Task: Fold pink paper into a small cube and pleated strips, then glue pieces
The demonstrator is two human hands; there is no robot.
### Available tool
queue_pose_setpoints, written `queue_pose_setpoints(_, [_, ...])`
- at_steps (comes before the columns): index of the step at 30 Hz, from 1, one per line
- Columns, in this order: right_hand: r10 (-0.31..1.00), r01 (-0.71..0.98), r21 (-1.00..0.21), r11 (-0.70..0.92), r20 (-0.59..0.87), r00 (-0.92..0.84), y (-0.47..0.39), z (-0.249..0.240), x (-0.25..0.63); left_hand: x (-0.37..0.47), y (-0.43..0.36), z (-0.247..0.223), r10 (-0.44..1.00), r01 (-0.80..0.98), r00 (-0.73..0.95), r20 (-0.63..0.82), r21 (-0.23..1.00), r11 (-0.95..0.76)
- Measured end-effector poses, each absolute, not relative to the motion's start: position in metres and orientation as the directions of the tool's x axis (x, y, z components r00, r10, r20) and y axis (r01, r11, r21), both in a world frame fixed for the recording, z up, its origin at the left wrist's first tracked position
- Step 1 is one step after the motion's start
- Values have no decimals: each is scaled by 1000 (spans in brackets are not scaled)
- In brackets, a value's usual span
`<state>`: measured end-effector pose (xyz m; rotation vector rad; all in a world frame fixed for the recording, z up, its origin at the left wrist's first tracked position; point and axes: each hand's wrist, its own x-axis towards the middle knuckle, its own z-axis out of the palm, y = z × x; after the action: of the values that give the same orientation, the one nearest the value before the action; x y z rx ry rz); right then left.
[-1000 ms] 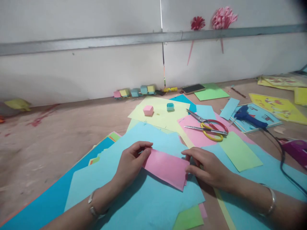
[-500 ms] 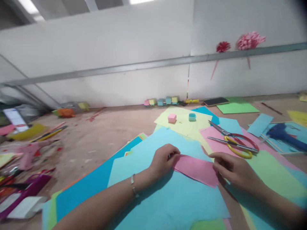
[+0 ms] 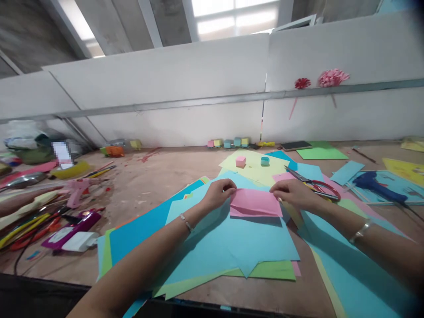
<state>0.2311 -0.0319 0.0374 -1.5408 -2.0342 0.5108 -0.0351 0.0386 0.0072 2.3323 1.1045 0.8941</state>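
A folded piece of pink paper (image 3: 255, 203) is stretched between my two hands, just over a light blue sheet (image 3: 212, 247). My left hand (image 3: 219, 193) pinches its left end, fingers closed. At the opposite end, my right hand (image 3: 291, 192) grips the upper right corner between thumb and fingers. A crease runs along the paper's lower part. Partly behind my right hand lie scissors (image 3: 326, 187) with red and yellow handles. Farther back, a small pink paper box (image 3: 240, 161) and a small teal paper box (image 3: 265, 161) rest on a pale yellow sheet (image 3: 228, 164).
Left on the table are a pink glue gun (image 3: 77, 192), a purple tool (image 3: 74, 229) and a white plug (image 3: 80, 241). A blue glue gun (image 3: 377, 185) lies at right. Along the wall sit several small paper cubes (image 3: 228, 143) and a phone (image 3: 296, 145).
The pink paper has turned nearly level, and both hands have shifted away from me and left in the picture. My right hand now holds the paper's upper corner. The camera view has tilted up.
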Motion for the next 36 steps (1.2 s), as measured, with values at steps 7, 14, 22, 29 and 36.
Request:
queue_pose_setpoints(7, [929, 731, -607, 311, 358, -98, -19, 30, 207, -48, 29, 3, 798, 526, 334, 502, 603, -600])
queue_pose_setpoints(14, [806, 681, -587, 438, 591, -9, -30, 27, 199, -50, 16, 3, 618, 443, 419, 665, 445, -778])
queue_pose_setpoints(22, [620, 645, -434, 629, 780, -79, -36, -2, 214, -44, 15, -2, 459, 393, 503, 732, 279, -876])
queue_pose_setpoints(29, [565, 613, -382, 692, 815, -129, -29, -14, 218, -39, 12, -2, 480, 426, 423, 768, 298, -854])
queue_pose_setpoints(36, [587, 626, -391, 675, 798, -134, -30, -18, 217, -37, 7, 0, 641, 450, 308, 703, 486, -749])
